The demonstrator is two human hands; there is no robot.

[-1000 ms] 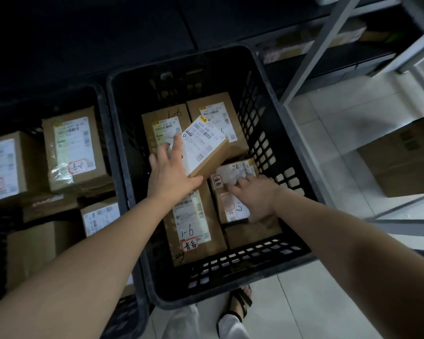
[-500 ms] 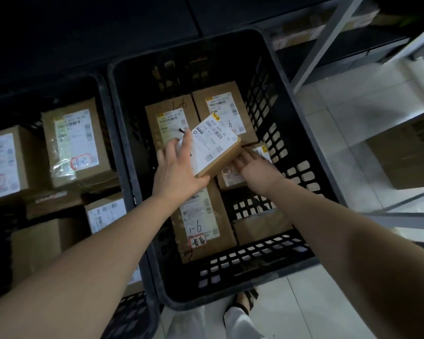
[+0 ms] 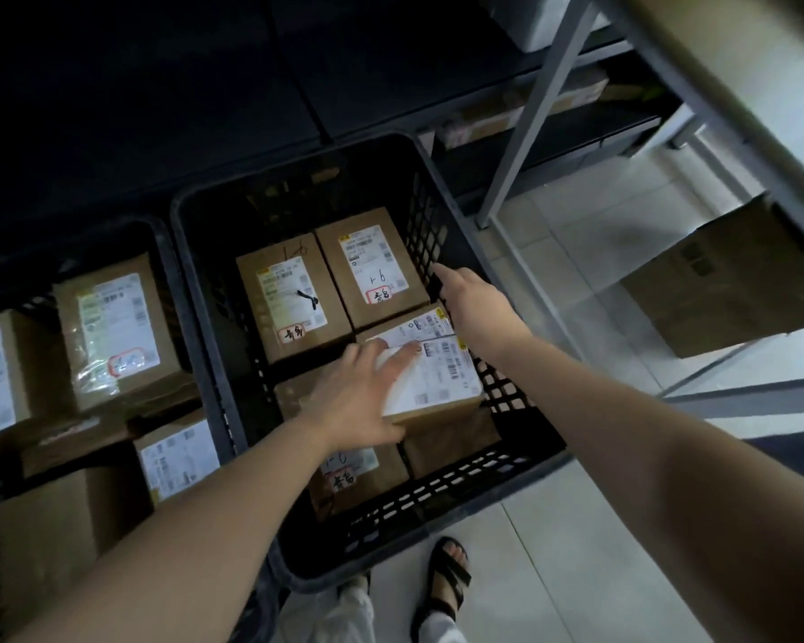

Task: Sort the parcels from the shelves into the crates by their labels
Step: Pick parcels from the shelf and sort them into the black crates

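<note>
A black plastic crate [image 3: 437,540] stands on the floor in front of me with several brown parcels in it. Two labelled parcels [image 3: 293,299] [image 3: 372,266] lie side by side at its back. A small parcel with a large white label [image 3: 442,378] lies flat on other parcels by the crate's right wall. My left hand [image 3: 358,396] rests on its left end, fingers spread over the label and thumb at its near edge. My right hand [image 3: 472,301] is just beyond it against the right wall, fingers extended and holding nothing. A parcel marked 1-6 [image 3: 349,475] shows below my left wrist.
A second black crate [image 3: 166,252] on the left holds more labelled parcels [image 3: 117,331]. A grey metal shelf frame [image 3: 530,109] rises at the right, with a large cardboard box [image 3: 725,280] on its low shelf. My sandalled foot [image 3: 446,577] is on the tiled floor.
The small parcel has gone from tilted above the middle of the crate down flat at the right side. My right hand has left the parcels and moved to the crate's right wall.
</note>
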